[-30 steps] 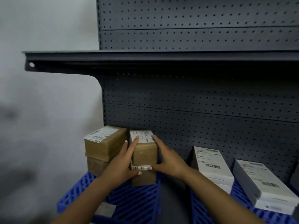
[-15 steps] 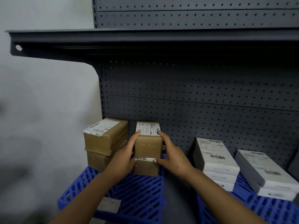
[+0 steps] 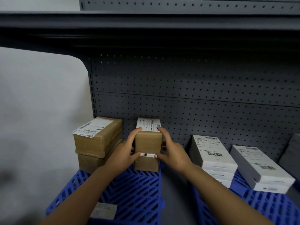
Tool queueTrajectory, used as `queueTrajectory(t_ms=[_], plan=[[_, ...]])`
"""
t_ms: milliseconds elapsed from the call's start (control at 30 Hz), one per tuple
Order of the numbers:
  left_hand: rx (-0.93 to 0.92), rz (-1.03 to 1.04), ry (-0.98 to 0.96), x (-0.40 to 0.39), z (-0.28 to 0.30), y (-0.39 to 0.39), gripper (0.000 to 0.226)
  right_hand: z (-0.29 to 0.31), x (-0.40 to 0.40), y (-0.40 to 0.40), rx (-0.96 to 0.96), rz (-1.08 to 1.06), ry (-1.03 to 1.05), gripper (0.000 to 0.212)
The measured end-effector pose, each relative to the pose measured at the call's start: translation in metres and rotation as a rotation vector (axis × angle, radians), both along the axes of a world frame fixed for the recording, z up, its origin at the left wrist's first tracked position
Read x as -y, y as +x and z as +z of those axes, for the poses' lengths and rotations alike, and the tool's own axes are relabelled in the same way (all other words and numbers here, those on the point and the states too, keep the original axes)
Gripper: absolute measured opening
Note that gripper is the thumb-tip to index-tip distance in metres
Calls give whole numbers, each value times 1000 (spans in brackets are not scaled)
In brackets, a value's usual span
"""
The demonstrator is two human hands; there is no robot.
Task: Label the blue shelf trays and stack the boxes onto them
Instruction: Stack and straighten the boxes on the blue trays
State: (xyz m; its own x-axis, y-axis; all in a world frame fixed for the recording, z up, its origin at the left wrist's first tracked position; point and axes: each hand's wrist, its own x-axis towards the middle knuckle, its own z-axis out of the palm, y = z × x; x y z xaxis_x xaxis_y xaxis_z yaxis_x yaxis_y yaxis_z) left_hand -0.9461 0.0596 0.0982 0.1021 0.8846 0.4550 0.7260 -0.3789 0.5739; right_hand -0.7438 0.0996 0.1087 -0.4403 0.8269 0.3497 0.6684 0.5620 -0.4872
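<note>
A brown cardboard box (image 3: pixel 148 140) with a white shipping label on top sits on a second brown box (image 3: pixel 146 164), both on the left blue tray (image 3: pixel 134 189). My left hand (image 3: pixel 123 154) grips the upper box's left side, thumb at its lower front edge. On the right side my right hand (image 3: pixel 174 153) holds the same box, thumb at the seam between the two boxes. A stack of two brown boxes (image 3: pixel 97 140) stands to the left on the same tray. A pale label (image 3: pixel 103 210) is stuck near the tray's front edge.
On the right blue tray (image 3: pixel 259 207) are a stack of white boxes (image 3: pixel 212 158) and another white box (image 3: pixel 261 169). A dark pegboard back panel (image 3: pixel 194 98) and an upper shelf (image 3: pixel 146 20) close the space above. A pale wall is at the left.
My view has moved closer and lower. Both hands pushed the top brown box a little farther back onto the lower box, and my thumbs now sit at the seam.
</note>
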Motion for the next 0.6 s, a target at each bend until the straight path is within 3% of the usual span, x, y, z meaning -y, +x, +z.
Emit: queueTrajectory(t_ms=[267,600], plan=[[-54,21,-44,-6,4,-6,93,-3,5,4,2,-50,-10,115],[-93,14,-16,-5,3,-5,101,1,6,2,59,-64,-48,113]])
